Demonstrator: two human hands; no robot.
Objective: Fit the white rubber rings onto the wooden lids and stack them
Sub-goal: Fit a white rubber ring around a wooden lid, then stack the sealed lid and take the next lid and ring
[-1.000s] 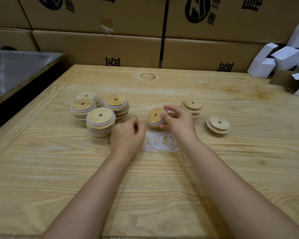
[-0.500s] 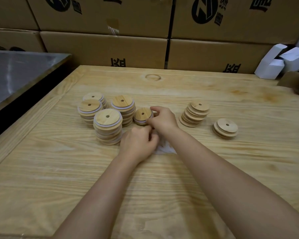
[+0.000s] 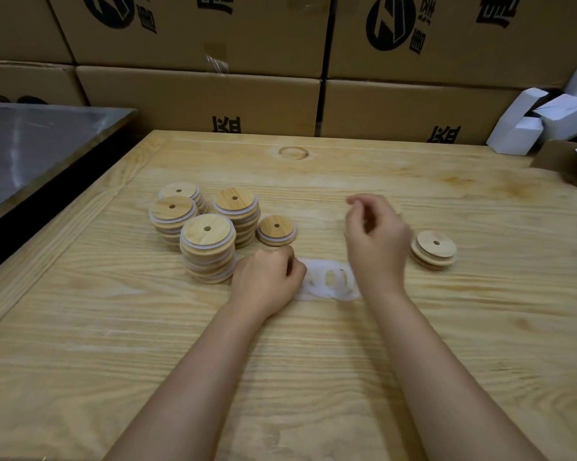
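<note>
On the wooden table (image 3: pixel 81 361), your ringed lid stacks (image 3: pixel 208 249) stand left, one ringed lid (image 3: pixel 276 229) just beside them. Your right hand (image 3: pixel 376 242) hovers loosely curled and empty. Your left hand (image 3: pixel 267 279) curls at the white rings (image 3: pixel 330 281); whether it holds one cannot be told.

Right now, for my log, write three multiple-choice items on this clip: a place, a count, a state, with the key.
1. Where does the pile of white rings lie? A. on the table between the left hand and right hand; B. on a metal surface; C. on a cardboard box.
2. How many tall ringed-lid stacks stand left of the lone ringed lid? A. two; B. four; C. six.
3. How is the lone ringed lid? A. gripped by the right hand; B. on edge; C. flat, ungripped.
Key: 1 A, the rings show between both hands; 2 B, four stacks cluster there; 3 C, no fingers curl round it.
</note>
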